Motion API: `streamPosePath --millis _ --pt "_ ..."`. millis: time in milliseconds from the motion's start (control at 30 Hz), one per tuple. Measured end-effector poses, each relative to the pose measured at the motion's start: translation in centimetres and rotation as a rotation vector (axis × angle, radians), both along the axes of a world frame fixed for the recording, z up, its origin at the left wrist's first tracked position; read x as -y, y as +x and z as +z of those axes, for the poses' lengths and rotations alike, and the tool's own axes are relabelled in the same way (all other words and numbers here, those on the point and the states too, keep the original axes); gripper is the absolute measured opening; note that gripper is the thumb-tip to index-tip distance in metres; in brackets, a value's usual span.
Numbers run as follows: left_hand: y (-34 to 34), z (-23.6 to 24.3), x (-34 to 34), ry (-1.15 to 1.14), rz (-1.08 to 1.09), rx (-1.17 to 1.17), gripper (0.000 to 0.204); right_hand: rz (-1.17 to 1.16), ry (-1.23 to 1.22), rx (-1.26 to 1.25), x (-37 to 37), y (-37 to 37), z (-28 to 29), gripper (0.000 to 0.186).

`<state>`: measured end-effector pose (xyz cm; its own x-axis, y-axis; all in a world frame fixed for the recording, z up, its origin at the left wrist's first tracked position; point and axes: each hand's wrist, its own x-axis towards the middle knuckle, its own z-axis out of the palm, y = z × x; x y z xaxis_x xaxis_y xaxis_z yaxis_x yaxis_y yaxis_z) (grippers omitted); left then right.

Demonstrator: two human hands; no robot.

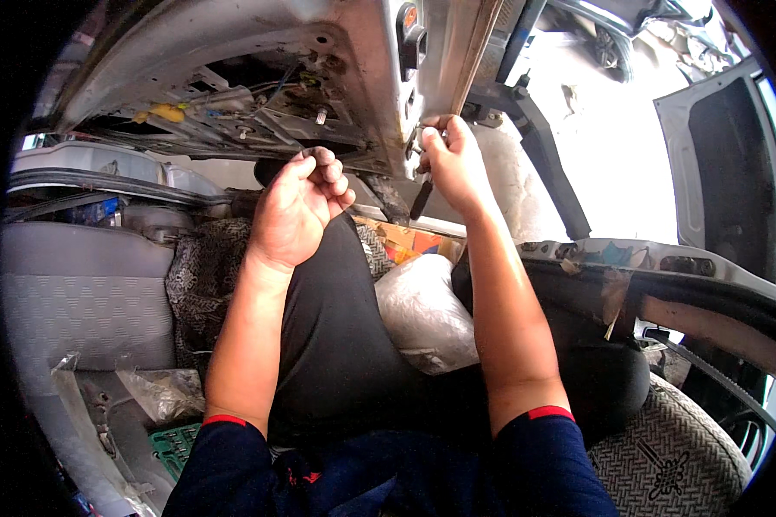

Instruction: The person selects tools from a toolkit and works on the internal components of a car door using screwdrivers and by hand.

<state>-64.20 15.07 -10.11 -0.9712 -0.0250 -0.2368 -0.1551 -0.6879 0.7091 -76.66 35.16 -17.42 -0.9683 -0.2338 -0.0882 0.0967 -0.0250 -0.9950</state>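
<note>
**Close work at a stripped, silver-grey metal vehicle panel [293, 43]**

The panel stands ahead of the lap, likely reached easily from this seat. The bare right hand [453, 164] bends at its edge, the bare left hand [300, 211] curls nearby; whether either grip holds anything, I cannot tell. A crumpled white plastic bag [427, 310] rests between the dark-trousered legs [336, 327], which probably steady it.
</note>
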Motion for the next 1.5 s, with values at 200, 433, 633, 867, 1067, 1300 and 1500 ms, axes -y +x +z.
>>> streamPosePath --millis 200,433,633,867,1067,1300,1500 --pt "-0.3 0.4 -1.0 -0.173 -0.059 0.045 0.019 0.127 -0.476 0.505 -1.4 -1.3 2.1 0.010" --pt "-3.1 0.0 -5.7 -1.064 -0.510 0.102 0.036 0.062 -0.419 0.440 -0.1 -0.9 1.0 0.016" --pt "-5.4 0.2 -9.4 -0.611 -0.592 0.496 0.031 0.040 -0.193 0.329 0.2 -1.0 1.0 0.023" --pt "-5.2 -3.9 -9.4 -1.253 -0.378 0.111 0.029 0.038 0.049 0.156 0.4 -1.0 2.1 0.028" --pt "-5.0 -3.8 -9.8 -1.306 -0.375 0.107 0.031 0.049 0.057 0.118 0.0 -1.1 1.7 0.030" --pt "-5.1 -7.5 -10.4 -1.481 -0.313 0.022 0.031 0.038 0.305 -0.113 -0.3 -1.1 1.3 0.028" --pt "-9.8 -11.7 -10.4 -1.716 -0.663 0.379 0.037 -0.010 0.395 -0.416 -0.1 -0.3 0.7 0.024"
